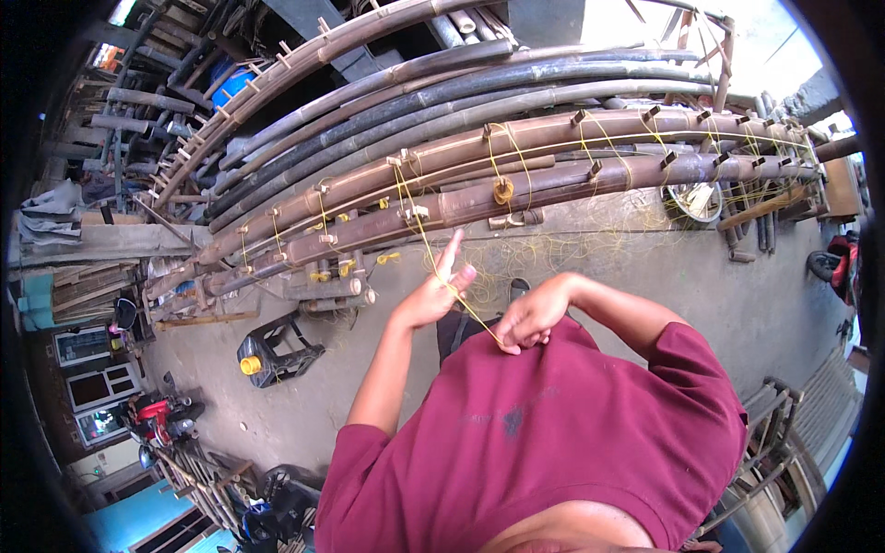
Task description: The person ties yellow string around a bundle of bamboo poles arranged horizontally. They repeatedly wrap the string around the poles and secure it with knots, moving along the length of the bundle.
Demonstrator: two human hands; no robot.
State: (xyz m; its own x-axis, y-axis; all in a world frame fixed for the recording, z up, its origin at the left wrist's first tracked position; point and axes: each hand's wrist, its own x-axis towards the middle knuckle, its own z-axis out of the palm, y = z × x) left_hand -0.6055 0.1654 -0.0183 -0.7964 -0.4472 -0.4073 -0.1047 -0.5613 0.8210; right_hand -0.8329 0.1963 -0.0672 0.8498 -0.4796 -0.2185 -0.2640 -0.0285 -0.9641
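Observation:
A thin yellow string [475, 316] runs taut from a peg on the bamboo poles toward my body. My right hand [535, 315] pinches its near end by my chest. My left hand [433, 297] is held further forward, fingers stretched out, with the string crossing beside its thumb. In front lie two long bamboo poles, a nearer one [369, 230] and a farther one [355, 184], side by side and set with short wooden pegs [418, 212]. Yellow string is laced between several pegs. A small wound bundle of yellow string [503, 191] hangs on the nearer pole.
More bamboo poles [442, 94] are stacked beyond. Loose yellow string [590, 235] tangles over the concrete floor [369, 364]. A black stool [281, 350] carrying a yellow roll [250, 366] stands at left. A round basin [693, 205] sits at right. A red motorcycle [166, 415] is at far left.

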